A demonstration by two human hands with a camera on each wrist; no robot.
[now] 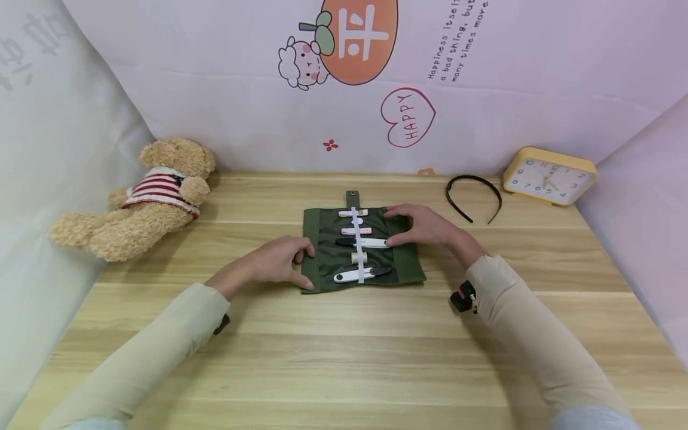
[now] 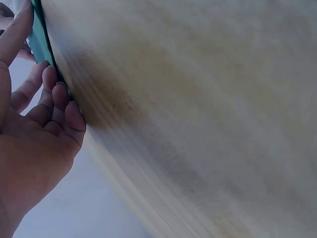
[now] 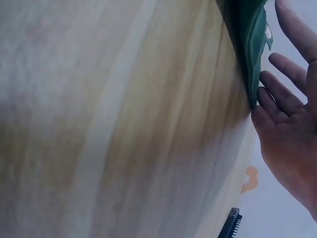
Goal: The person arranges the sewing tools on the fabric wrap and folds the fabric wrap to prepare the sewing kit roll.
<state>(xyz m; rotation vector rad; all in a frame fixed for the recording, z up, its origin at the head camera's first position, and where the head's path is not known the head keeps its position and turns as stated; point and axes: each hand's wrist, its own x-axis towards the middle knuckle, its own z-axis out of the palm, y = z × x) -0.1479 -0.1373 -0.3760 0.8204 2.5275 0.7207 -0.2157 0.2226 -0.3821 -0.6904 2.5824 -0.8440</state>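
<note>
An unfolded dark green fabric roll pouch (image 1: 409, 266) lies on the table, its snap tab (image 1: 352, 199) pointing to the back. Under its white elastic band sit two pink-and-white pieces (image 1: 356, 231), a black-and-white slim tool (image 1: 372, 243), a pale thread spool (image 1: 359, 258) and white-and-black thread snips (image 1: 349, 276). My left hand (image 1: 276, 261) touches the pouch's left edge, thumb at the front corner, fingers lightly bent. Over the right flap, my right hand (image 1: 424, 226) rests with its thumb by the slim tool's white end. Its fingers touch the green edge (image 3: 251, 54) in the right wrist view.
A teddy bear (image 1: 156, 191) in a striped top leans at the back left. Behind my right hand are a black headband (image 1: 473, 177) and a yellow-framed clock (image 1: 550, 176). Printed cloth (image 1: 242, 119) hangs along the table's back edge.
</note>
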